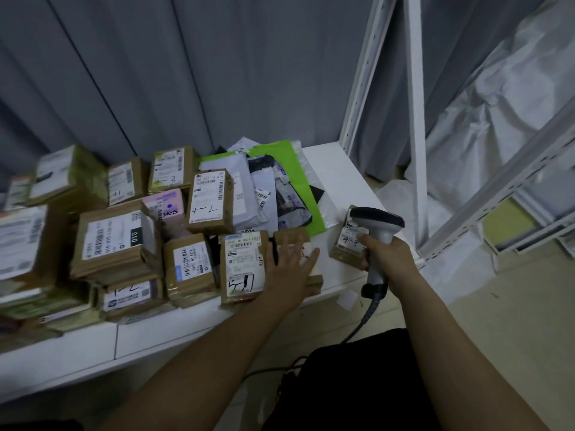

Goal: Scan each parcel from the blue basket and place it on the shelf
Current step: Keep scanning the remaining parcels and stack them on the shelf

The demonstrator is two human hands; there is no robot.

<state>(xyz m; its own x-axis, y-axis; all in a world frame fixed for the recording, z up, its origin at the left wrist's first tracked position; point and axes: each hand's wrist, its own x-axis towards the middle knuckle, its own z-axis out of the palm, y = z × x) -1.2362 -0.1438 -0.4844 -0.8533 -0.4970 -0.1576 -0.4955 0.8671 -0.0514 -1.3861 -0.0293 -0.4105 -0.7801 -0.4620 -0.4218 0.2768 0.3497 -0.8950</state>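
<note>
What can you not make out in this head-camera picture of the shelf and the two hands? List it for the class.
- Blue basket: not in the head view at all.
- Parcel under the left hand: the hand covers its label.
- Small parcel behind the scanner: the right hand and scanner hide part of it.
- Printed label text on the shelf parcels: too small and blurred.
- Parcels at the left edge: cut off.

Bare forearms, sleeveless, dark trousers [357,384]

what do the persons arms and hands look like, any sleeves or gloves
Both forearms are bare up to the frame edge, with no sleeves showing. The left hand and right hand wear no gloves, and no rings, watch or wristbands show. No markings can be seen on either arm.
</note>
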